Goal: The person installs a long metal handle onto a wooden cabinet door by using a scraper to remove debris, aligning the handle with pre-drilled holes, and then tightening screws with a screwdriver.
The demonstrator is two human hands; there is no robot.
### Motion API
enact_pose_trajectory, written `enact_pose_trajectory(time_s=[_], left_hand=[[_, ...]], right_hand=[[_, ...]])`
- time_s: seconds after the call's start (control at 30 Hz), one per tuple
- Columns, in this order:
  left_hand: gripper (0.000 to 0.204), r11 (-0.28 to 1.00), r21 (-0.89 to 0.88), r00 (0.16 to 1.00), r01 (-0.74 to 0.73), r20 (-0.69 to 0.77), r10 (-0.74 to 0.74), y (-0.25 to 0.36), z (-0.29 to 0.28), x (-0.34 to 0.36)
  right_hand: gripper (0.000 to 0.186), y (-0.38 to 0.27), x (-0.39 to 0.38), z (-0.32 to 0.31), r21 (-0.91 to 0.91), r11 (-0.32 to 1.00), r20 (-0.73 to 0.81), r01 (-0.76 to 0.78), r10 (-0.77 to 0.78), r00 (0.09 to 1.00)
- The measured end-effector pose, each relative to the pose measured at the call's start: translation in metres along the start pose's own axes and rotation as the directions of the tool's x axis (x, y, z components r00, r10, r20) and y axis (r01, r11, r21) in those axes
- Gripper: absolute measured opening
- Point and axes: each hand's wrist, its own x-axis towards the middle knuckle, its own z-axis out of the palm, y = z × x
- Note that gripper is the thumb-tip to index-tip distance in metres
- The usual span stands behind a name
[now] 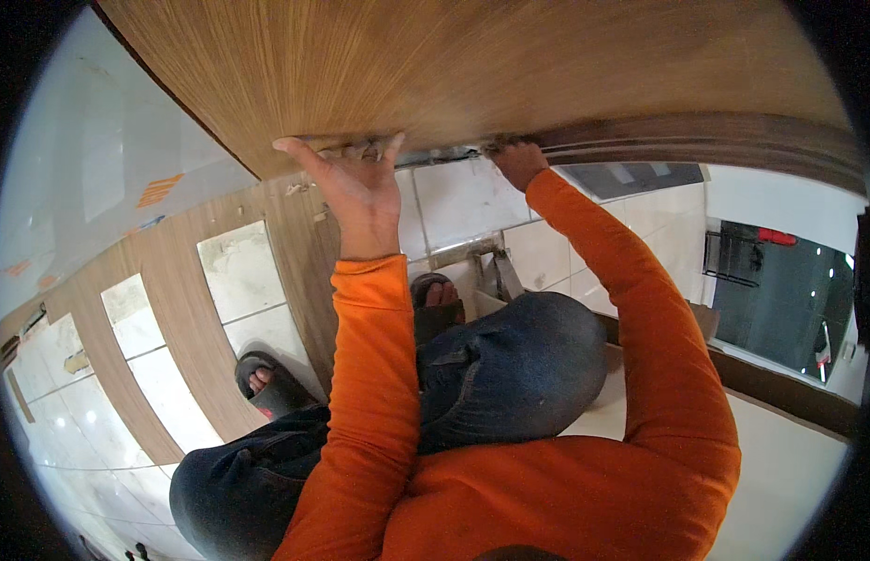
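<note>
A large wood-grain panel spans the top of the view. My left hand is palm up at its lower edge, thumb spread to the left against the wood and the middle fingers hooked at the edge, their tips partly hidden. To the right, my right hand reaches to the same edge, beside a dark gap above the tiles. Its fingers are bent and close together; their tips, and anything between them, are hidden. Darker ridged brown trim continues along the edge to the right.
Wood-coloured strips cross the white tiled floor at left. A glossy white surface stands far left. A small metal piece lies beside my sandalled foot. At right, an opening shows a dark floor and a red object.
</note>
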Motion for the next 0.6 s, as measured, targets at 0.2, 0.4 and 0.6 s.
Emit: enact_pose_trajectory(time_s=[0.2, 0.4, 0.6], left_hand=[[0.12, 1.0, 0.016, 0.999, -0.002, 0.042, 0.002, 0.002, -0.009, 0.003], [0.119, 1.0, 0.0, 0.998, 0.018, 0.061, -0.017, 0.003, -0.008, 0.002], [0.112, 1.0, 0.019, 0.989, 0.017, 0.144, -0.02, 0.006, -0.005, -0.003]], right_hand=[[0.025, -0.002, 0.006, 0.008, 0.009, 1.0, 0.029, 0.006, -0.007, 1.0], [0.025, 0.004, 0.013, 0.025, 0.026, 0.999, -0.052, 0.047, -0.045, 0.998], [0.03, 0.014, 0.019, 0.026, -0.051, 0.971, 0.02, 0.232, -0.232, 0.973]])
